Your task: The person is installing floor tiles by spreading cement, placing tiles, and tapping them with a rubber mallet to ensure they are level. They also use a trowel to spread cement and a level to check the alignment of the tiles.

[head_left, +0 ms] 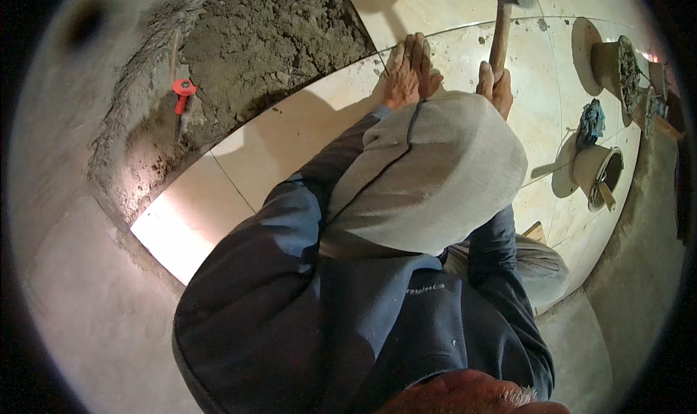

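Note:
My left hand [410, 71] lies flat on the cream floor tiles [446, 58], fingers stretched out, close to a tile joint and the edge of the mortar bed. In my right hand [496, 89] is the wooden handle of a rubber mallet [501, 40]. Its dark grey head is raised past my knuckles at the top of the view, and its shadow falls on a tile to the left. Small mortar specks dot the tiles around both hands. My bent knee in grey trousers [443, 167] sits between my forearms.
Rough wet mortar [268, 51] fills the area left of the tiles. A red-handled tool [181, 96] lies at its left side. On the tiles at right stand a mortar-crusted bucket [608, 64] and another bucket [592, 169] with a blue cloth [592, 120] beside it. Bare concrete wall [72, 269] borders the left.

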A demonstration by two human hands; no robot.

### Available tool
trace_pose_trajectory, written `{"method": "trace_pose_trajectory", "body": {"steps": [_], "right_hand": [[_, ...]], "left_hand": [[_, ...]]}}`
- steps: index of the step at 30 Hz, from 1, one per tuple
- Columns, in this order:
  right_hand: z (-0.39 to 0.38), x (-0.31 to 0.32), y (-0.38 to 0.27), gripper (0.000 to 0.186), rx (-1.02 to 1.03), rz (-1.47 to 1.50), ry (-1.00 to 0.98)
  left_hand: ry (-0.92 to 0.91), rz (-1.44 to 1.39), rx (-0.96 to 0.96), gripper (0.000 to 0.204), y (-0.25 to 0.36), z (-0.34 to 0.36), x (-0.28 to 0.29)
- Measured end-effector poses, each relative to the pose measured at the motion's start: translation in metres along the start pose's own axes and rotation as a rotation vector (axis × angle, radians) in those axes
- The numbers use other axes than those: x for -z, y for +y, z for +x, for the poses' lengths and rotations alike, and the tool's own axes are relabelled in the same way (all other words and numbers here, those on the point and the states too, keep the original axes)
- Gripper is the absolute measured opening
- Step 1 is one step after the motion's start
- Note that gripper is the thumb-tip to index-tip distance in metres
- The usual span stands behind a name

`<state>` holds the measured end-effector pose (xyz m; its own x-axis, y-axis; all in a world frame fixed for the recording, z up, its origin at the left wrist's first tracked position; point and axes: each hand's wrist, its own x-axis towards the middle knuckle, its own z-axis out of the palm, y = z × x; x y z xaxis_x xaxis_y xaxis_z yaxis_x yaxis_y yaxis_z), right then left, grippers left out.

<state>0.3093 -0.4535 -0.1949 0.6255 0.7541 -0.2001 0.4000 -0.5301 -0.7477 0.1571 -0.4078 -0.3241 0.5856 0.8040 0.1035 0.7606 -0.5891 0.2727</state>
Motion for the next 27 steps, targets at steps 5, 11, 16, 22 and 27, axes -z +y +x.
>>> {"method": "trace_pose_trajectory", "body": {"steps": [5, 11, 16, 22, 27], "right_hand": [[0.001, -0.011, 0.052, 0.039, 0.01, -0.172, -0.164], [-0.01, -0.009, 0.0, 0.047, 0.084, -0.148, -0.091], [0.008, -0.022, 0.028, 0.047, -0.071, 0.034, -0.286], [-0.004, -0.041, 0.01, 0.04, 0.15, 0.051, -0.163], [0.031, -0.025, -0.03, 0.046, 0.22, -0.365, -0.361]], "left_hand": [[0.065, -0.129, -0.049, 0.091, -0.003, 0.001, -0.015], [0.085, -0.128, -0.025, 0.086, 0.002, -0.005, 0.003], [0.01, -0.237, -0.025, 0.089, -0.005, -0.002, 0.004], [0.054, -0.225, -0.079, 0.082, -0.004, 0.001, 0.021], [0.062, -0.373, -0.013, 0.061, -0.02, 0.007, 0.022]]}}
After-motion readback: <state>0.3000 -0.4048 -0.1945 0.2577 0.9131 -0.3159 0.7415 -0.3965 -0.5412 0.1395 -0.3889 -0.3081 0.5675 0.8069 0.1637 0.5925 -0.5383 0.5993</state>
